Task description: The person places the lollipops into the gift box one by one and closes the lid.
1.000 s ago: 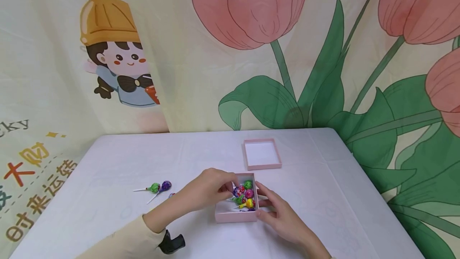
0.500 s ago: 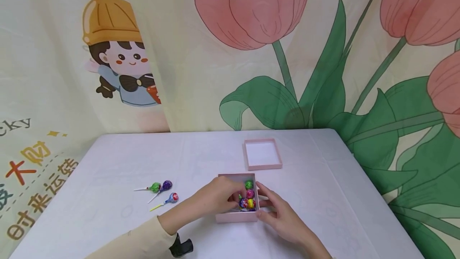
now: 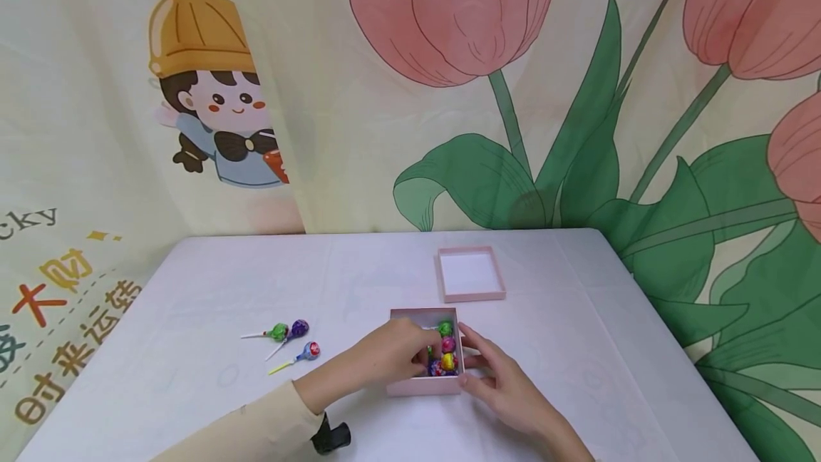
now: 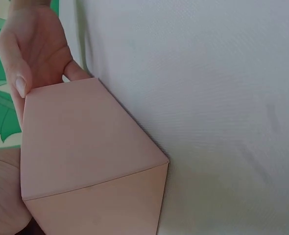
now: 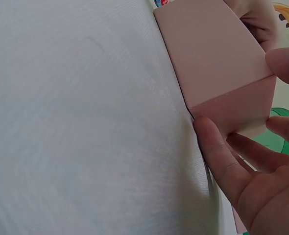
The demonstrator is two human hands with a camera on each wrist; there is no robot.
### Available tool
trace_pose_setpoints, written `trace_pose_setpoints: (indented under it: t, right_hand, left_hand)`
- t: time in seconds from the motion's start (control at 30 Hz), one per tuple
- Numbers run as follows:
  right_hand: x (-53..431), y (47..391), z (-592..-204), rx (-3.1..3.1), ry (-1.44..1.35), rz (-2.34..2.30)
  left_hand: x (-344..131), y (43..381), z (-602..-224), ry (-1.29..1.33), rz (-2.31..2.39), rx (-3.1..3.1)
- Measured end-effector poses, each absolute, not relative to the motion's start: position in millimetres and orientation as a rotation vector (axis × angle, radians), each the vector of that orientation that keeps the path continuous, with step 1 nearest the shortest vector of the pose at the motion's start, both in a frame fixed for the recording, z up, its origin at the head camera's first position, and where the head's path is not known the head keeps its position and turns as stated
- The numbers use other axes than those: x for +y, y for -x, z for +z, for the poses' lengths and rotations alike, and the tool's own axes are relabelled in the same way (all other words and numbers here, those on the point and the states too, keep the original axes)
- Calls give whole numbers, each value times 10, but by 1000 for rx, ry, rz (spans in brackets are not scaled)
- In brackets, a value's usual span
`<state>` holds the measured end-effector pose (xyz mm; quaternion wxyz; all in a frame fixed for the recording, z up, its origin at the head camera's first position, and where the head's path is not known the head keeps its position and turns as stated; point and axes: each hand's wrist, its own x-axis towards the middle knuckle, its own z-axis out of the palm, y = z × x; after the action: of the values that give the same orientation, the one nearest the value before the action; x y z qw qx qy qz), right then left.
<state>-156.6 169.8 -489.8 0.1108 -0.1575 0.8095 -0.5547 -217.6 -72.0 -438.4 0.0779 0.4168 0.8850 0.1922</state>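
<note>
My left hand (image 3: pixel 400 351) reaches over the left side of a pink box (image 3: pixel 423 386), its fingers bent down inside. Those fingertips are largely hidden, so I cannot tell whether they hold a lollipop. Several wrapped lollipops (image 3: pixel 447 344) in green, pink, yellow and red-blue lie along the box's right side. My right hand (image 3: pixel 507 383) rests its fingertips and thumb on the outside of the right wall. In the right wrist view, its extended fingers (image 5: pixel 225 156) spread over the pink box end. The left wrist view shows the box's outer walls (image 4: pixel 93 139), with the right hand beyond.
Left of the box, a green lollipop (image 3: pixel 277 332), a purple one (image 3: pixel 298 329) and a blue-red one with a yellow stick (image 3: pixel 311 351) lie on the white-covered table (image 3: pixel 224 291). Behind the box lies a pink-rimmed lid (image 3: pixel 472 274), inside up.
My left hand has moved right and lower into the box, uncovering the blue-red lollipop on the table. A red-blue lollipop inside now sits nearer the front. My right hand keeps its place.
</note>
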Motion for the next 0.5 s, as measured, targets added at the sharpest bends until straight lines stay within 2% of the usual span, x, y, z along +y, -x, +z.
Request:
trace_pose_setpoints:
  t: [0.5]
  right_hand:
    - [1698,1564,-4893,2379,466,-1630]
  left_hand:
    - [-673,2208,-4414,-1255,441,2687]
